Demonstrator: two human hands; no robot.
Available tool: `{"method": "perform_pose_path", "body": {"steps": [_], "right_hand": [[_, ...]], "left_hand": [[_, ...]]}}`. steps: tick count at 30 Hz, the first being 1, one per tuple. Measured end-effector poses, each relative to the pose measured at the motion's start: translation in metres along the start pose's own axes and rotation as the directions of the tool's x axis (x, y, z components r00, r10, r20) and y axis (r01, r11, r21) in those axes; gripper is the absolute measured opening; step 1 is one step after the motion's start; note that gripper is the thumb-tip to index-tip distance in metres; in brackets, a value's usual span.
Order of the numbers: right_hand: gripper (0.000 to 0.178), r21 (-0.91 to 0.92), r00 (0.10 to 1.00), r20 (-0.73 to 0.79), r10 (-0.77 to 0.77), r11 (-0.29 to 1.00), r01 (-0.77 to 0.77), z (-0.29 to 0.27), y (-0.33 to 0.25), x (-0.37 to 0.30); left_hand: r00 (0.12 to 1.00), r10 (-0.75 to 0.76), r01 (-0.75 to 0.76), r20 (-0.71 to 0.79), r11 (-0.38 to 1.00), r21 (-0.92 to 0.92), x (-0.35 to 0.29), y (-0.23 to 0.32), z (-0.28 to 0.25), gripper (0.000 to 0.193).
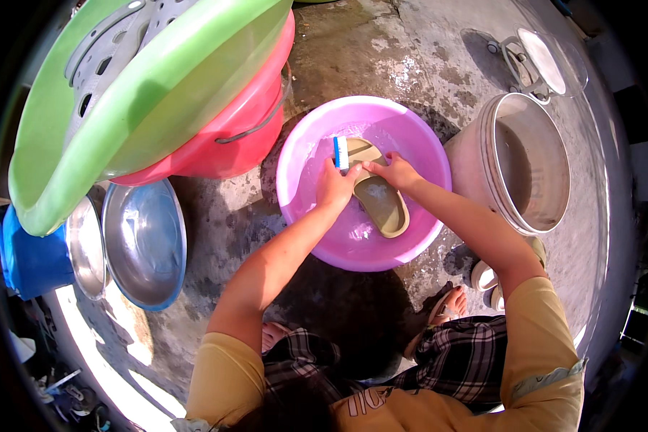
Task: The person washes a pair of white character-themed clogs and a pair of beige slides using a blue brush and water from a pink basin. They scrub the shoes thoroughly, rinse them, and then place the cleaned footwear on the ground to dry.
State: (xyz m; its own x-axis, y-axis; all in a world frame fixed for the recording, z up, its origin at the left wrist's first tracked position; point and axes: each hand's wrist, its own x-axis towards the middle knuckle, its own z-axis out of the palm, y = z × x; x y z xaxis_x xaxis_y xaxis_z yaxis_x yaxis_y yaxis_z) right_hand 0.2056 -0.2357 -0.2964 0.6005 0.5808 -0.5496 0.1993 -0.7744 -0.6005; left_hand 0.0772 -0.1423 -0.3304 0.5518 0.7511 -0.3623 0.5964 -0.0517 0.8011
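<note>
An olive-tan slide sandal (pixel 384 207) is tilted over soapy water in a pink-purple basin (pixel 293 189). My right hand (pixel 396 173) is closed on the sandal's upper side, thumb across it. A small blue-and-white scrub brush (pixel 340 153) stands up from my left hand (pixel 333 186), which is closed around its lower end. The left thumb presses against the sandal and meets the right thumb there. Most of the left fingers are hidden behind the hand and the brush.
To the left, a green basin (pixel 151 108) holding grey clogs (pixel 115 54) rests on a red bucket (pixel 255 140). Metal bowls (pixel 145 245) and a blue container (pixel 32 252) stand below. Right are a white bucket (pixel 482 169), other shoes (pixel 484 275) and a wheeled item (pixel 540 61).
</note>
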Motion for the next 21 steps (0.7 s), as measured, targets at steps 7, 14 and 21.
{"method": "perform_pose_path", "body": {"steps": [7, 14, 21], "right_hand": [[0.065, -0.188, 0.995, -0.036, -0.095, 0.978, 0.086, 0.022, 0.02, -0.006], [0.057, -0.238, 0.97, -0.237, -0.057, 0.971, -0.002, 0.032, 0.006, 0.007], [0.056, 0.437, 0.972, 0.236, 0.002, 0.893, -0.108, 0.0, 0.022, 0.007]], "left_hand": [[0.98, 0.2, -0.198, -0.004, 0.972, 0.123, 0.005, -0.009, 0.022, 0.044], [0.956, 0.29, -0.285, -0.037, 0.953, 0.108, 0.035, 0.005, 0.008, 0.038], [0.951, 0.239, -0.245, 0.196, 0.969, 0.007, 0.038, -0.003, -0.019, 0.04]]}}
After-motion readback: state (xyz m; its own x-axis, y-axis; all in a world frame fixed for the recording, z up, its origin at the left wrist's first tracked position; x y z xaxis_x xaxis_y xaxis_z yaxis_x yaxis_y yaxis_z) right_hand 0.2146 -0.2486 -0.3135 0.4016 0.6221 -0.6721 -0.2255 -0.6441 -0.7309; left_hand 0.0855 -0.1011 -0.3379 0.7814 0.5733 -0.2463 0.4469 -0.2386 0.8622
